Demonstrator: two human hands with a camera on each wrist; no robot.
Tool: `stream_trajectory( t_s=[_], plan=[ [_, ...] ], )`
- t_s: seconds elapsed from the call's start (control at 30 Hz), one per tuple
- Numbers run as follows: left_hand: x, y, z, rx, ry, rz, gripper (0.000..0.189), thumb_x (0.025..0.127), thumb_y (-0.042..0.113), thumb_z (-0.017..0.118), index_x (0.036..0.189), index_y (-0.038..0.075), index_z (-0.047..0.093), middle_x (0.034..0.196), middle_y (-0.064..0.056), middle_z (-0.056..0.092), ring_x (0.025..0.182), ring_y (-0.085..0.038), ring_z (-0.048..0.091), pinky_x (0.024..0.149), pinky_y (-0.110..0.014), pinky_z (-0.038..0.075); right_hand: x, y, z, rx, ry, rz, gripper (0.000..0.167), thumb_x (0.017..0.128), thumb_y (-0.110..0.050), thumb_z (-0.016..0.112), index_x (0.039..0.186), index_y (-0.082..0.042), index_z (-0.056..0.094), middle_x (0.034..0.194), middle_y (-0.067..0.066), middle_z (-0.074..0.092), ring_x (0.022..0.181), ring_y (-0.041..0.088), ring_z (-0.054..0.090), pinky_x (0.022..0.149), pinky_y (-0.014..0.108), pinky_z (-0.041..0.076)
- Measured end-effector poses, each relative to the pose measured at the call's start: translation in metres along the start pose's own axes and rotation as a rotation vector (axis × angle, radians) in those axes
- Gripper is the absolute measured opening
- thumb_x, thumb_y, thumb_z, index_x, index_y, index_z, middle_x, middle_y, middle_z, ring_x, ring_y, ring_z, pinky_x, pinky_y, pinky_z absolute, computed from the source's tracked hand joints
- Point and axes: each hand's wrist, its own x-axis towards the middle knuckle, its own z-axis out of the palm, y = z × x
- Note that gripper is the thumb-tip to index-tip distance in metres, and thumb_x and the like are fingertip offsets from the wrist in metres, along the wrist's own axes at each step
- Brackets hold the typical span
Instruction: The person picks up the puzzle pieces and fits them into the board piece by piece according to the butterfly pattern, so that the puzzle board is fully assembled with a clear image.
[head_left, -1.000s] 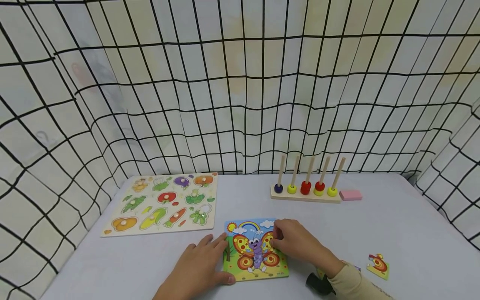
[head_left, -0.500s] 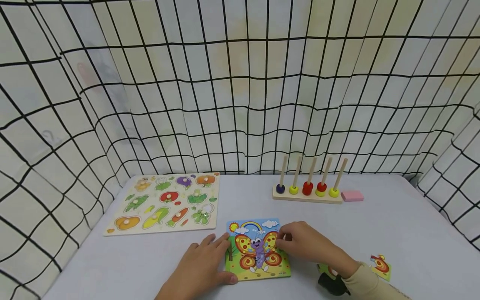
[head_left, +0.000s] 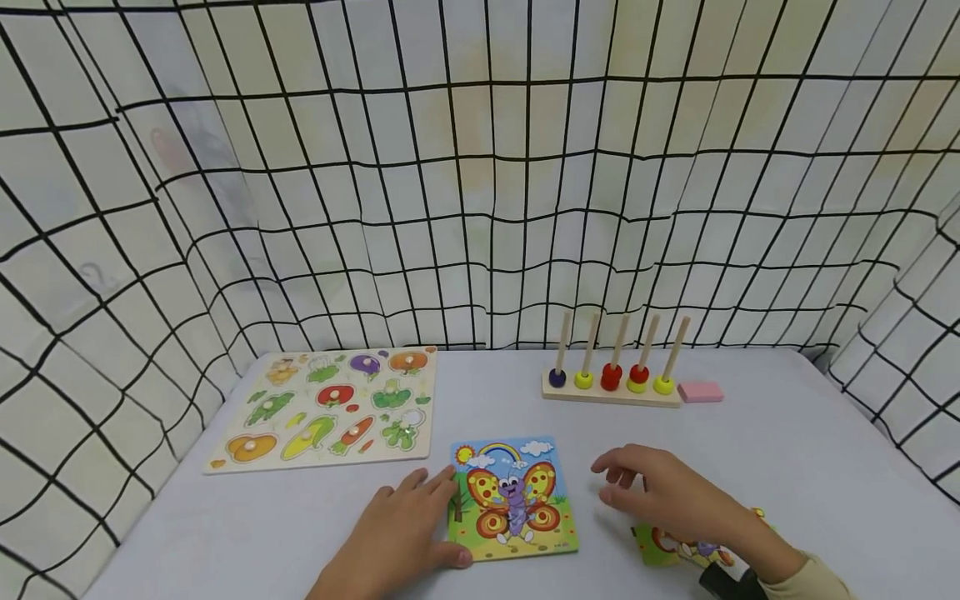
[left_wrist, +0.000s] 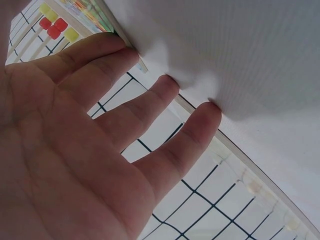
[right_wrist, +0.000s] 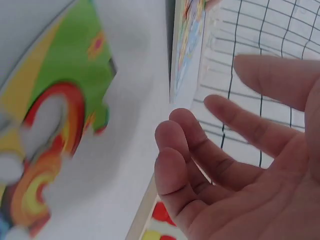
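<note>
1. From the head, the table is viewed forward and downward.
2. From the wrists, the left hand and right hand are viewed closely.
3. The bead rack is shared by all.

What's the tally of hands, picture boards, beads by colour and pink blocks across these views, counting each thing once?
Hands (left hand, right hand): 2
Butterfly board: 1
Vegetable knob puzzle: 1
Navy bead: 1
Yellow beads: 3
Red beads: 3
Pink block: 1
Total: 12

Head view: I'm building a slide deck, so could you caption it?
Left hand touching a butterfly puzzle, right hand hovering near loose pieces, with a vegetable board and bead abacus behind.
</note>
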Motion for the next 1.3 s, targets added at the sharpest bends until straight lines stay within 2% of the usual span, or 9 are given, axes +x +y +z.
stream_trajectory(
  t_s=[0.17,0.33,0.43,0.6,0.7,0.83,1.0,1.2,1.3],
  plan=[
    [0.000,-0.001,0.001,-0.004,-0.001,-0.001,0.086,0.079,0.060,0.089,0.145,0.011,0.064,0.159,-0.007,0.055,0.145,-0.041,0.047,0.108,-0.069,0.044,-0.012,0.005,-0.006,-0.038,-0.012,0.011,0.040,0.099,-0.034,0.080,0.133,-0.015,0.070,0.129,-0.003,0.066,0.118,0.026,0.061,0.090,0.041,0.058],
    [0.000,-0.002,0.001,-0.010,0.001,0.007,0.086,0.079,0.060,0.089,0.146,0.010,0.064,0.159,-0.008,0.055,0.145,-0.042,0.047,0.109,-0.070,0.043,-0.023,0.011,-0.007,-0.095,-0.014,0.042,0.041,0.096,-0.037,0.083,0.133,-0.025,0.071,0.141,0.001,0.060,0.132,0.033,0.054,0.102,0.058,0.054],
    [-0.001,-0.002,0.002,-0.013,0.003,0.018,0.086,0.080,0.059,0.089,0.145,0.010,0.064,0.158,-0.008,0.055,0.144,-0.042,0.047,0.108,-0.071,0.043,-0.030,0.016,-0.005,-0.137,-0.021,0.055,0.043,0.094,-0.033,0.084,0.134,-0.029,0.070,0.147,0.006,0.056,0.136,0.036,0.051,0.102,0.060,0.053],
    [-0.001,-0.001,0.002,-0.011,0.000,0.018,0.086,0.079,0.059,0.090,0.145,0.010,0.064,0.158,-0.008,0.055,0.144,-0.043,0.047,0.108,-0.071,0.043,-0.041,0.025,0.000,-0.271,-0.001,-0.008,0.049,0.091,-0.035,0.087,0.136,-0.034,0.068,0.152,0.008,0.052,0.138,0.038,0.048,0.102,0.056,0.053],
    [-0.001,-0.002,0.002,-0.009,0.003,0.019,0.086,0.079,0.059,0.090,0.145,0.010,0.064,0.158,-0.008,0.055,0.144,-0.043,0.047,0.108,-0.072,0.043,-0.044,0.026,0.002,-0.298,0.002,-0.028,0.051,0.091,-0.035,0.087,0.137,-0.035,0.067,0.156,0.009,0.050,0.142,0.041,0.043,0.104,0.063,0.050],
    [-0.002,-0.003,0.002,-0.011,0.013,0.026,0.086,0.079,0.059,0.089,0.145,0.010,0.064,0.158,-0.009,0.055,0.144,-0.043,0.047,0.107,-0.072,0.042,-0.044,0.026,0.004,-0.281,-0.025,0.012,0.054,0.088,-0.033,0.089,0.137,-0.035,0.067,0.159,0.011,0.047,0.147,0.047,0.035,0.105,0.075,0.044],
    [-0.002,-0.004,0.004,-0.011,0.017,0.030,0.086,0.079,0.059,0.089,0.145,0.009,0.064,0.158,-0.009,0.055,0.144,-0.043,0.047,0.108,-0.073,0.042,-0.041,0.025,0.007,-0.271,-0.043,0.068,0.050,0.084,-0.032,0.092,0.129,-0.038,0.070,0.159,0.010,0.046,0.149,0.049,0.032,0.106,0.078,0.040],
    [-0.003,-0.004,0.004,-0.006,0.022,0.032,0.086,0.079,0.059,0.089,0.145,0.009,0.064,0.158,-0.009,0.055,0.144,-0.043,0.047,0.107,-0.072,0.042,-0.040,0.025,0.009,-0.254,-0.047,0.083,0.036,0.086,-0.029,0.092,0.109,-0.044,0.070,0.157,0.008,0.048,0.151,0.050,0.028,0.107,0.080,0.038],
    [-0.003,-0.003,0.003,-0.003,0.019,0.028,0.086,0.079,0.060,0.088,0.145,0.010,0.064,0.158,-0.008,0.055,0.144,-0.042,0.047,0.107,-0.071,0.043,-0.041,0.026,0.009,-0.238,-0.055,0.086,0.032,0.087,-0.028,0.091,0.104,-0.045,0.069,0.156,0.008,0.049,0.152,0.053,0.025,0.107,0.081,0.037]
  ],
)
